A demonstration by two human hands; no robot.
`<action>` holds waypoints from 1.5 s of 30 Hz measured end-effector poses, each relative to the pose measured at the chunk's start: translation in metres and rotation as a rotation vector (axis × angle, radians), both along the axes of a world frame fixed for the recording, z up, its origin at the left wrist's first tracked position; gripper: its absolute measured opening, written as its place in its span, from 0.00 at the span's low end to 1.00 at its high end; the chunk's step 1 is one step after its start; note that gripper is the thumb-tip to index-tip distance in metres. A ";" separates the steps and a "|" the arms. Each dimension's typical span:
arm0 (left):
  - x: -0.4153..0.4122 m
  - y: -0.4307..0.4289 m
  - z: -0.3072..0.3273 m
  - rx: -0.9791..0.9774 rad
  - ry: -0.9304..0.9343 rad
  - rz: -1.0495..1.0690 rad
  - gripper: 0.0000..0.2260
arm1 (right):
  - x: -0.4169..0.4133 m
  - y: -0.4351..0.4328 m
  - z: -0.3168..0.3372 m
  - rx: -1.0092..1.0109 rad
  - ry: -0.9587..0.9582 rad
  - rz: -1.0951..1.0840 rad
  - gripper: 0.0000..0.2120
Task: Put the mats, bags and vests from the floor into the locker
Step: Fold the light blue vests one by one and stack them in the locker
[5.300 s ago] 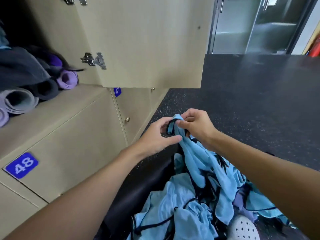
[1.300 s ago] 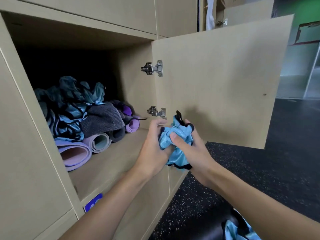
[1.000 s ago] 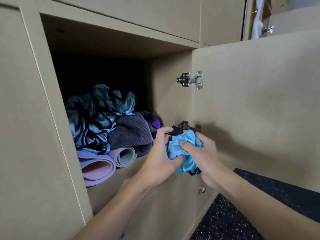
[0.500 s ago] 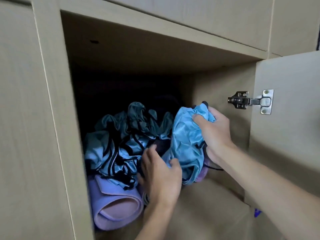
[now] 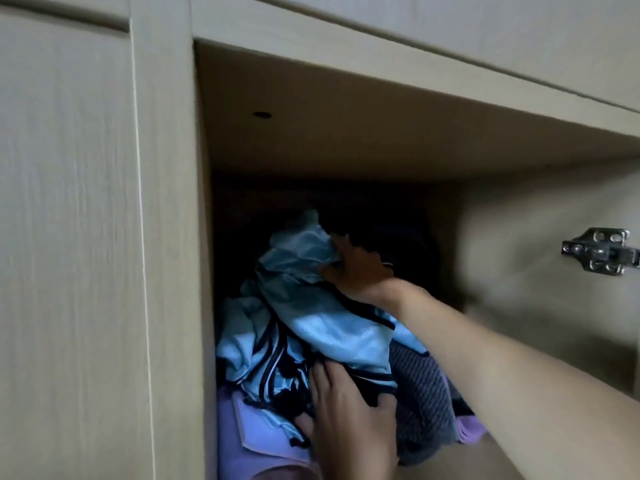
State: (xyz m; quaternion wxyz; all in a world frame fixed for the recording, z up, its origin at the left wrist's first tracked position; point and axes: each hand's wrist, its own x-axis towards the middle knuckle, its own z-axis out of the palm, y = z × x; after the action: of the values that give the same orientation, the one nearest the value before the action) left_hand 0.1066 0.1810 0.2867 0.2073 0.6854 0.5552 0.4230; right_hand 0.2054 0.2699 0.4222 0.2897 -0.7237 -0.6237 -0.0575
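Inside the open locker, my right hand reaches deep and grips the top of a light blue vest with black trim, holding it on top of the pile. Its fingertips are lost in the dark back of the locker. My left hand lies flat, fingers straight, against the lower hem of that vest and the heap below it. More blue vests are bunched at the left. A purple rolled mat lies under them, and a dark grey rolled mat sits to the right.
The locker's ceiling and upper half are dark open space above the pile. A metal door hinge sticks out at the right wall. A closed locker door fills the left side. A strip of purple mat shows at the lower right.
My right hand has pushed the blue vest further in and up onto the pile. My left hand moved up under its hem. The view has come closer to the locker.
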 end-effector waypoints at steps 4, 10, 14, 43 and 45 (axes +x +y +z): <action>0.000 -0.001 0.001 -0.006 -0.081 -0.014 0.31 | -0.001 -0.035 -0.018 0.171 0.103 0.246 0.36; -0.003 -0.003 0.004 -0.023 -0.191 -0.045 0.32 | 0.011 -0.081 -0.035 0.138 0.055 0.475 0.38; -0.005 -0.002 0.003 0.021 -0.228 -0.065 0.32 | 0.020 -0.094 -0.030 0.019 -0.073 0.499 0.40; -0.019 0.005 -0.028 0.309 -0.052 0.208 0.36 | -0.052 -0.005 -0.025 0.176 -0.279 0.353 0.35; -0.019 0.004 -0.028 0.319 -0.075 0.205 0.36 | -0.049 -0.014 -0.024 0.162 -0.281 0.345 0.36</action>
State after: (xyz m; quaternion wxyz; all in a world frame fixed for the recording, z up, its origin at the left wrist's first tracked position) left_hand 0.0873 0.1847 0.2584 0.0725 0.6330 0.5402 0.5497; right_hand 0.1561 0.2560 0.3978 0.2630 -0.5655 -0.7658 -0.1570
